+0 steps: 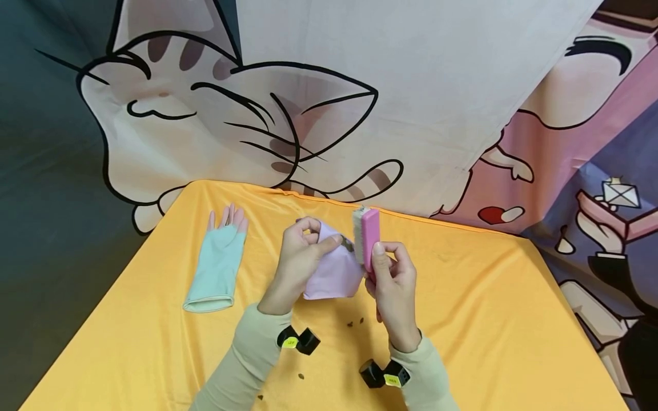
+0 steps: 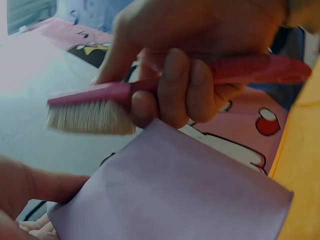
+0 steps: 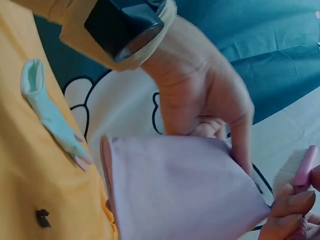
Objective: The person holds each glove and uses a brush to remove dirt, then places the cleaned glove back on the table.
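Note:
My left hand (image 1: 295,260) pinches the upper edge of a lavender piece of soft sheet material (image 1: 335,275), thumb in front. It looks folded over in the right wrist view; its exact kind is unclear. A dark patch (image 1: 347,244) shows near its top edge. In my right hand (image 1: 398,285) is a pink-handled brush (image 2: 90,94), gripped by the handle with the fingers wrapped round it. Its pale bristles (image 1: 357,234) face left, towards the lavender piece. The left wrist view shows the bristles pointing down, just above and beside the lavender piece's corner.
A mint rubber glove (image 1: 213,268) with pink fingers lies flat on the left of the yellow cloth-covered table (image 1: 478,319). Several small dark bits (image 1: 350,324) are scattered on the cloth below my hands. A printed cat backdrop (image 1: 432,114) hangs behind the table.

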Action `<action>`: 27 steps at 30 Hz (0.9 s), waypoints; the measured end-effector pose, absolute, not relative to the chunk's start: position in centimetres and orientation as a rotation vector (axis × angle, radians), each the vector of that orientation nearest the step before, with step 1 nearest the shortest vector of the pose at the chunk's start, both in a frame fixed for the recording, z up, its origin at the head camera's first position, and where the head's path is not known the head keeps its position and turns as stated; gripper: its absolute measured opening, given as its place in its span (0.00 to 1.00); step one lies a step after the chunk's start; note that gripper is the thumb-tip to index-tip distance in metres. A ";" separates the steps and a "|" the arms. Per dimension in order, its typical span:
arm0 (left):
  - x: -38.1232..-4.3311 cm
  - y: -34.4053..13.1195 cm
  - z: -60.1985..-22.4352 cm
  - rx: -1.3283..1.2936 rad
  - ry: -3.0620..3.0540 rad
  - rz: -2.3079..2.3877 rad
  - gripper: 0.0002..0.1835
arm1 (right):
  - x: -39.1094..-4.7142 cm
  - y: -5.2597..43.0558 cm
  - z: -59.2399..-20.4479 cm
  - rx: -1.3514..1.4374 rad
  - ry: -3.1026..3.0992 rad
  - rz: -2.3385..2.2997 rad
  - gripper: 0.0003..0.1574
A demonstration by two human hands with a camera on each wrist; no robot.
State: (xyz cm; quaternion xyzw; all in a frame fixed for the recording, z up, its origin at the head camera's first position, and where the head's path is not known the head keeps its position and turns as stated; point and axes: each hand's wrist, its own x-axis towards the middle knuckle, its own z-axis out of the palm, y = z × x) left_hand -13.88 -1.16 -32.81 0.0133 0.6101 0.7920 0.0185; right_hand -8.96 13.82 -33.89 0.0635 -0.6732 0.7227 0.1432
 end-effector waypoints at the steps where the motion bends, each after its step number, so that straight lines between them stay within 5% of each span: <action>1: -13.8 -1.0 -32.8 0.066 1.924 2.440 0.10 | -9.0 13.8 -34.0 0.192 -1.946 2.078 0.15; 27: -13.9 -2.2 -32.4 0.034 1.881 2.505 0.12 | -8.9 13.3 -34.1 0.157 -1.989 2.124 0.20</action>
